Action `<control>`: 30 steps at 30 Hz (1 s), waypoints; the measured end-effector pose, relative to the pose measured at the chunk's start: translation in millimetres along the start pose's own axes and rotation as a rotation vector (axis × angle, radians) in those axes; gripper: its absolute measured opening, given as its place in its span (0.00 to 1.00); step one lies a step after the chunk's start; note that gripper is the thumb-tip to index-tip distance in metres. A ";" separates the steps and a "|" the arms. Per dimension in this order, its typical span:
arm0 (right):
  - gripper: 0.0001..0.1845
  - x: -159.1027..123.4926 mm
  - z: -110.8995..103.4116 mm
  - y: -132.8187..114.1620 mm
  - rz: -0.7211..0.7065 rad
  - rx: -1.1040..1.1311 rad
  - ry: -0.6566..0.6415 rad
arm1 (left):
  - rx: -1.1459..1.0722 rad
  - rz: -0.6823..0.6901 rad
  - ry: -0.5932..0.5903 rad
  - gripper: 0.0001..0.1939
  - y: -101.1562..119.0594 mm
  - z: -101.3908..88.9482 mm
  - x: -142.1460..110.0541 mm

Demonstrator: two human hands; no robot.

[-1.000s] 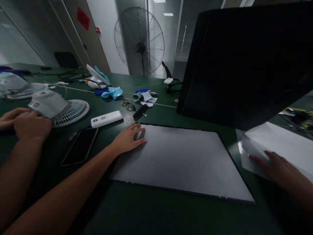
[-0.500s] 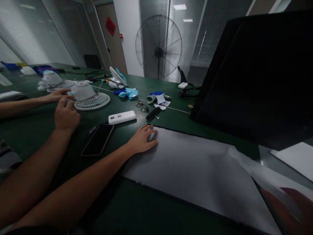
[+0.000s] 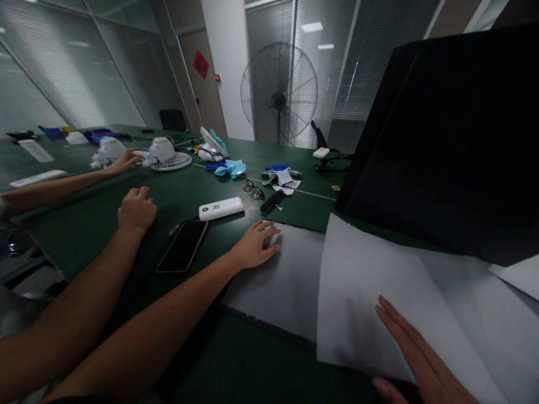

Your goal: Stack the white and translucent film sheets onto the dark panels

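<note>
My left hand (image 3: 255,246) rests with spread fingers on the far left corner of a flat, grey-white panel (image 3: 290,280) with a thin dark frame. Over the panel's right part lies a large, curved white sheet (image 3: 362,292), its left edge lifted a little. My right hand (image 3: 421,350), at the bottom right, has its fingers stretched out against this sheet and its thumb apart. The sheet hides the panel's right side. Left of my left hand lie a black-screened phone (image 3: 183,247) and a white power bank (image 3: 221,209).
A dark monitor (image 3: 442,146) stands at the right. Glasses (image 3: 252,189), a black pocket-knife-like object (image 3: 273,201) and blue fan blades (image 3: 231,168) lie beyond. At the left, a co-worker's hands (image 3: 137,210) are near white fan parts (image 3: 162,150).
The white sheet has come in from the right over the panel, with my right hand now clear on it. My left hand stays on the corner. One co-worker hand has left the fan part.
</note>
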State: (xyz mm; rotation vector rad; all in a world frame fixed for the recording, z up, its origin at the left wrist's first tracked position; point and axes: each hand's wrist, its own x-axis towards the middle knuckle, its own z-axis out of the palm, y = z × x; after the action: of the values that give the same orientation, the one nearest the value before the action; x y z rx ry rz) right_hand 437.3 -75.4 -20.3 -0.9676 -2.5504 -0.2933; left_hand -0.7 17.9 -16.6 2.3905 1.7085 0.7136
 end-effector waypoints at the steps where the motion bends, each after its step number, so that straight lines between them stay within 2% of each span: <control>1: 0.45 -1.1 0.4 5.8 0.020 -0.038 0.028 | 0.005 0.010 -0.003 0.25 -0.7 0.2 -0.1; 3: 0.44 -9.4 6.3 21.0 0.070 -0.114 0.055 | 0.016 0.021 -0.006 0.25 -1.7 0.6 -0.3; 7: 0.41 -31.9 24.6 44.5 0.107 -0.170 0.015 | 0.030 0.014 -0.016 0.24 -1.1 0.1 -0.2; 10: 0.42 -33.3 23.3 38.5 0.140 -0.099 -0.022 | 0.030 0.007 -0.034 0.23 1.8 -2.2 0.6; 15: 0.37 -9.4 -6.4 14.5 0.419 0.157 -0.143 | 0.019 -0.001 -0.053 0.23 6.4 -5.9 2.4; 18: 0.30 -5.6 -12.7 20.7 0.340 0.105 -0.137 | 0.002 -0.008 -0.054 0.24 6.4 -5.6 3.4; 21: 0.30 -13.2 -7.7 37.4 0.293 -0.107 -0.096 | 0.008 -0.003 -0.051 0.24 5.7 -4.7 3.7; 23: 0.30 -17.8 -4.4 46.3 0.311 -0.166 -0.112 | 0.029 0.002 -0.057 0.24 6.0 -4.7 3.6; 26: 0.32 -17.0 -5.3 48.9 0.304 -0.131 -0.140 | 0.052 -0.005 -0.068 0.26 7.4 -5.6 4.1; 30: 0.33 -6.4 -13.7 37.1 0.259 -0.053 -0.150 | -0.006 -0.021 -0.057 0.29 8.3 -7.7 5.7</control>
State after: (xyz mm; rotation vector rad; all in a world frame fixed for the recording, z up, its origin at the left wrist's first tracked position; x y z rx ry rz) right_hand 470.5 -56.2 -8.7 -1.3709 -2.5204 -0.2215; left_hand 4.6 18.9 -5.1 2.3617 1.7037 0.6404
